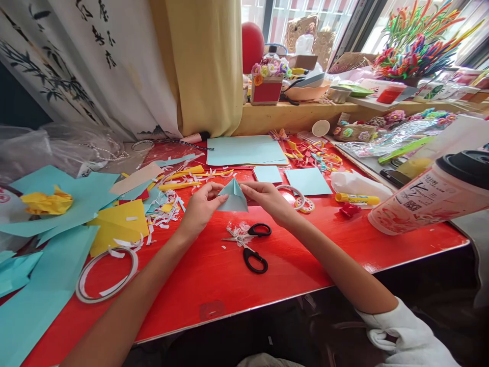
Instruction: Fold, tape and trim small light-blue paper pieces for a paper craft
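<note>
A small light-blue folded paper (234, 199) with a pointed top is held up between both hands over the red table. My left hand (203, 205) pinches its left edge with thumb and fingers. At its upper right side, my right hand (267, 200) grips the paper with closed fingertips. Black-handled scissors (250, 239) lie with blades parted just below the paper, beside small white scraps (237, 229). Behind the hands are two stacks of light-blue squares (268, 174) (308, 181) and larger light-blue sheets (246, 150).
Tape rolls (81, 285) (293, 189) lie left and right of the hands. Blue and yellow paper (121, 224) covers the left side. A yellow glue stick (356, 199) and a tilted lidded cup (428, 196) are at right. The table's front edge (237, 310) is near me.
</note>
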Available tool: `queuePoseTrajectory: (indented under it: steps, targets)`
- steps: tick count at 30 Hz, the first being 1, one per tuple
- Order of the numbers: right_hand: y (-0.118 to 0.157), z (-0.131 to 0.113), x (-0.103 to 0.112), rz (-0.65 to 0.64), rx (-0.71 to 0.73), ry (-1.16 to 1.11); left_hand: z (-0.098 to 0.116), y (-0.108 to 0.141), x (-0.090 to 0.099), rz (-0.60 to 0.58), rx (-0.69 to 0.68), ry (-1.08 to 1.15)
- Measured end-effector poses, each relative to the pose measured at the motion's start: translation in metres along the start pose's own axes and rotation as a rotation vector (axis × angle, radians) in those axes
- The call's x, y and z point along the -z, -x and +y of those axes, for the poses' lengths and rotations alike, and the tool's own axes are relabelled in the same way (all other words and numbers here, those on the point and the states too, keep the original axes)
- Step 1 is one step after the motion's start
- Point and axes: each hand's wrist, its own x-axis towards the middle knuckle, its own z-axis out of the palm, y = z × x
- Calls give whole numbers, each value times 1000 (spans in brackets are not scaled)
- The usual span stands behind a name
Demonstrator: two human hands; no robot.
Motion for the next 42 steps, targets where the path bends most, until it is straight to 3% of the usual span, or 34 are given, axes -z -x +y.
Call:
queuePoseTrajectory:
  steps: [14,23,30,36,42]
  targets:
    - [-2,4,-1,63,-45,59,-2,2,-3,-93,-21,-12]
    - [-3,5,5,72,15,268,3,4,-3,-52,-39,2]
    - [-1,5,-1,61,-57,7,3,6,-9,-78,-11,93]
    - [-1,1,-1,2,-58,-44,4,5,-5,-114,-50,67]
    - [1,-1,5,-33,-85,-67,6,6,-4,-73,-31,90]
